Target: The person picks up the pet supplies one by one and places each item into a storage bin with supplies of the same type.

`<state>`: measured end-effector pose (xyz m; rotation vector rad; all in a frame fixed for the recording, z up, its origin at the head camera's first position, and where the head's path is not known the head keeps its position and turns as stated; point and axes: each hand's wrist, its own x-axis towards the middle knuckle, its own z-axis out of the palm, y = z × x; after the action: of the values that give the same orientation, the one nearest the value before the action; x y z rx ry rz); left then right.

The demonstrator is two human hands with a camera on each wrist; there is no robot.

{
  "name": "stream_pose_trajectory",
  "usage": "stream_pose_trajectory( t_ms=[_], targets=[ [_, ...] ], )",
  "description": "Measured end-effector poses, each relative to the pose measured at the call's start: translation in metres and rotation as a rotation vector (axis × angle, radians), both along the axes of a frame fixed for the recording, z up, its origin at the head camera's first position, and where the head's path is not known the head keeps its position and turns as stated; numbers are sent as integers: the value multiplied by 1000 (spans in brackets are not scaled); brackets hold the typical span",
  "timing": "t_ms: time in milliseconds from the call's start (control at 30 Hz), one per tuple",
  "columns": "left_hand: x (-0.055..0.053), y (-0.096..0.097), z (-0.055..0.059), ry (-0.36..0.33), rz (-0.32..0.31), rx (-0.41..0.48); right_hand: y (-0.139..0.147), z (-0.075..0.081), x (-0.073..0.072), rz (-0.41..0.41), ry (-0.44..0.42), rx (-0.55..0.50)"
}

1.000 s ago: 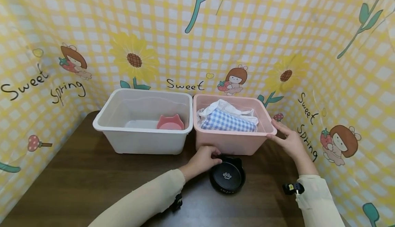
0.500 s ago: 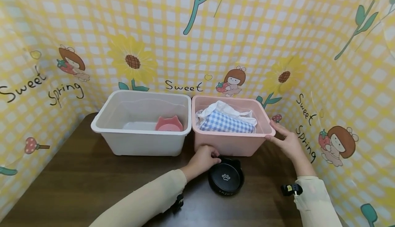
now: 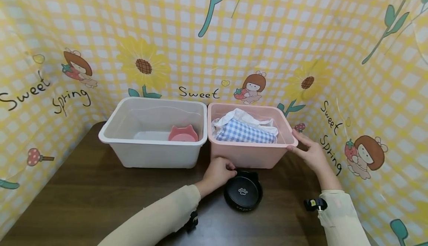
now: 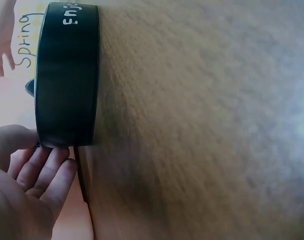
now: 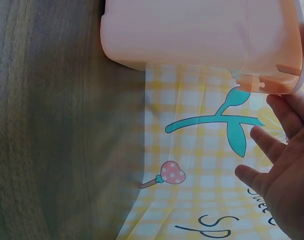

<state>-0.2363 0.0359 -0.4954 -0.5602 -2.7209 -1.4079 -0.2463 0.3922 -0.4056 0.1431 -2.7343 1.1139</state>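
On the table a black pet bowl (image 3: 243, 192) with a white paw print and cat ears lies in front of the pink bin (image 3: 247, 156). My left hand (image 3: 218, 172) pinches its back left edge, thumb on the rim. The left wrist view shows the bowl's lettered side (image 4: 66, 75) and my fingers (image 4: 59, 182) at its end. My right hand (image 3: 311, 153) holds the pink bin by its right front corner, thumb at the front rim and fingers along the side. Inside that bin are a blue checked cloth (image 3: 245, 131) and white fabric.
Left of the pink bin, close beside it, stands a white bin (image 3: 157, 155) with a pink cat-eared bowl (image 3: 183, 133) in it. A yellow checked, printed curtain (image 3: 187, 52) hangs behind and at both sides of the brown table (image 3: 93, 197).
The black bowl has shifted slightly left along the table with my left hand on it. My right hand stays at the pink bin's corner.
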Motion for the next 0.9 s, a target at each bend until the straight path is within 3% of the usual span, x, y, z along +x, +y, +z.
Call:
stream_pose_trajectory(
  t_ms=[133,267,767,900],
  targets=[
    [2,-3,-4,-5,29,24,0,-1,1,1,-3,1],
    [5,-5,0,-6,26,21,1,-2,1,-1,-8,1],
    [11,-19,43,102,-104,-6,0,0,1,-1,2,-11],
    [12,-26,54,165,-147,-22,1,0,1,-1,8,-7]
  ],
)
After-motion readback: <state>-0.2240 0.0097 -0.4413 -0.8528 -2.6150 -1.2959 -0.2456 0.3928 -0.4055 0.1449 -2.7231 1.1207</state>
